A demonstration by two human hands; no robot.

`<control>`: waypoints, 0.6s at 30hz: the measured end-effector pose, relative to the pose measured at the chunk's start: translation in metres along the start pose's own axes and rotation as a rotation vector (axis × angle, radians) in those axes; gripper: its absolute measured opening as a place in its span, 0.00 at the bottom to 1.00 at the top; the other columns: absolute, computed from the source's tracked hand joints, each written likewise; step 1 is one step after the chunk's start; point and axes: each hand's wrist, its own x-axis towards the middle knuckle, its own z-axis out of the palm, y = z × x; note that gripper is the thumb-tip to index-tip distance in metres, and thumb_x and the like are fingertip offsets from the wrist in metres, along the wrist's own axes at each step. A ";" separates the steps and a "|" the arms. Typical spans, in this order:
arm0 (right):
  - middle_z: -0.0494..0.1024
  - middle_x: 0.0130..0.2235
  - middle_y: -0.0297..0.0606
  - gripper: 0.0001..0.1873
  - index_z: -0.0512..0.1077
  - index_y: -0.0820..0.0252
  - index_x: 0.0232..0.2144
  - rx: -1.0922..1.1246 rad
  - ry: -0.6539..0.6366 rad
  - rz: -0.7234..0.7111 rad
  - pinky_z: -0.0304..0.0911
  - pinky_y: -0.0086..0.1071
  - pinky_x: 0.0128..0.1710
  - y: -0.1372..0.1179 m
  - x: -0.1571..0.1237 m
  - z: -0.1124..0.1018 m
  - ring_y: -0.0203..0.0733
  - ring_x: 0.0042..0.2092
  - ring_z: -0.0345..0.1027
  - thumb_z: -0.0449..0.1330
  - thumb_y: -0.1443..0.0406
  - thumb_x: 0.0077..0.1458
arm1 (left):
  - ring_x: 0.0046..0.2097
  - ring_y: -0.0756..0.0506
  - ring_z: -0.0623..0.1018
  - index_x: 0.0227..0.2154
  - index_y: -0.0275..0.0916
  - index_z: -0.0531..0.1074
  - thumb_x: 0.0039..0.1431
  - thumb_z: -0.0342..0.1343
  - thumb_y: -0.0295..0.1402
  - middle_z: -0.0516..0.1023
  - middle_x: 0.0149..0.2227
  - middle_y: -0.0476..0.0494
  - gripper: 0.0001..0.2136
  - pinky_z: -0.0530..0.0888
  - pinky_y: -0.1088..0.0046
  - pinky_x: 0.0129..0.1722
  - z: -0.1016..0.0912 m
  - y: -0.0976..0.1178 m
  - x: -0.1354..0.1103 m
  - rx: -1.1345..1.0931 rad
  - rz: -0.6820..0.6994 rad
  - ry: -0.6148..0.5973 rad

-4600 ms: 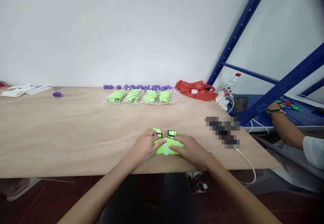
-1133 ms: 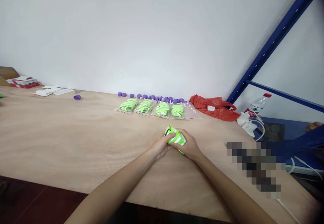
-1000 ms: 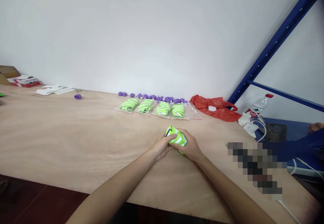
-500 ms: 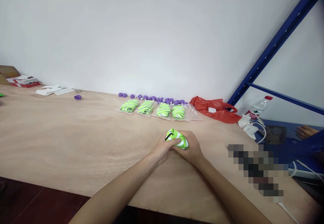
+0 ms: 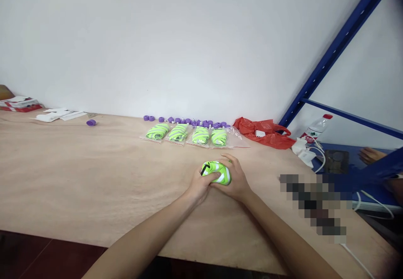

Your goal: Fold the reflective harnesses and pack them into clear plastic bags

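Note:
Between my two hands is a wound bundle of neon green and silver reflective strap [image 5: 224, 175], with a short black piece on its upper left. My left hand [image 5: 201, 185] grips it from the left, thumb across its top. My right hand [image 5: 236, 180] wraps its right side, the upper fingers lifted a little off it. Beyond them, several similar bundles in clear zip bags [image 5: 200, 136] lie in a row. Behind the bags are several purple roll-like pieces [image 5: 206, 123], some with small white parts.
On the right are a red plastic bag [image 5: 267, 134], white chargers with cables [image 5: 305, 155], a bottle [image 5: 318, 127] and a blue rack post [image 5: 333, 52]. Another person's hand [image 5: 371, 156] shows at far right. Left lie white papers [image 5: 56, 114] and a single purple piece [image 5: 91, 122].
The upper fingers of my right hand have lifted and spread from the bundle. My left hand keeps its grip. The view has shifted slightly to the right.

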 end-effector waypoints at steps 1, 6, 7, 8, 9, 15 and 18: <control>0.66 0.59 0.53 0.37 0.66 0.55 0.56 0.003 0.004 -0.014 0.66 0.53 0.57 0.000 0.000 -0.001 0.60 0.60 0.64 0.67 0.46 0.50 | 0.34 0.49 0.75 0.33 0.35 0.75 0.35 0.74 0.28 0.77 0.31 0.49 0.20 0.71 0.72 0.39 0.000 0.000 0.000 -0.004 0.004 -0.002; 0.71 0.57 0.51 0.39 0.63 0.55 0.60 -0.022 0.010 -0.091 0.68 0.48 0.55 -0.002 0.002 -0.006 0.57 0.58 0.68 0.68 0.48 0.51 | 0.36 0.47 0.77 0.35 0.35 0.75 0.36 0.74 0.30 0.78 0.33 0.47 0.20 0.72 0.71 0.40 -0.001 0.000 -0.001 -0.047 -0.038 -0.033; 0.72 0.56 0.50 0.38 0.63 0.54 0.61 -0.040 0.015 -0.111 0.68 0.48 0.54 -0.003 0.003 -0.007 0.56 0.57 0.69 0.67 0.48 0.52 | 0.36 0.47 0.77 0.36 0.35 0.76 0.36 0.74 0.30 0.79 0.33 0.47 0.21 0.73 0.71 0.41 -0.001 0.000 -0.001 -0.057 -0.057 -0.040; 0.73 0.55 0.49 0.38 0.62 0.54 0.61 -0.066 0.025 -0.137 0.68 0.47 0.53 -0.005 0.003 -0.009 0.56 0.55 0.70 0.67 0.49 0.53 | 0.37 0.46 0.78 0.37 0.35 0.76 0.36 0.75 0.31 0.79 0.34 0.46 0.22 0.73 0.70 0.41 -0.002 0.000 -0.001 -0.066 -0.078 -0.047; 0.74 0.54 0.49 0.38 0.62 0.53 0.62 -0.100 0.039 -0.165 0.68 0.47 0.51 -0.006 0.003 -0.010 0.55 0.53 0.71 0.66 0.49 0.54 | 0.37 0.46 0.78 0.38 0.35 0.76 0.36 0.75 0.31 0.80 0.35 0.45 0.22 0.74 0.70 0.41 -0.002 0.000 -0.001 -0.073 -0.099 -0.052; 0.75 0.50 0.52 0.40 0.60 0.60 0.64 -0.312 0.050 -0.305 0.68 0.44 0.42 -0.011 0.004 -0.013 0.54 0.45 0.72 0.64 0.49 0.56 | 0.37 0.44 0.80 0.38 0.33 0.77 0.37 0.75 0.29 0.81 0.36 0.42 0.22 0.75 0.69 0.41 -0.003 0.001 -0.002 -0.080 -0.167 -0.073; 0.75 0.53 0.56 0.45 0.57 0.65 0.66 -0.359 0.042 -0.279 0.68 0.44 0.43 -0.010 0.004 -0.011 0.56 0.47 0.72 0.62 0.46 0.56 | 0.37 0.45 0.80 0.36 0.34 0.78 0.36 0.76 0.29 0.82 0.35 0.43 0.21 0.75 0.70 0.42 -0.002 0.001 -0.002 -0.087 -0.173 -0.084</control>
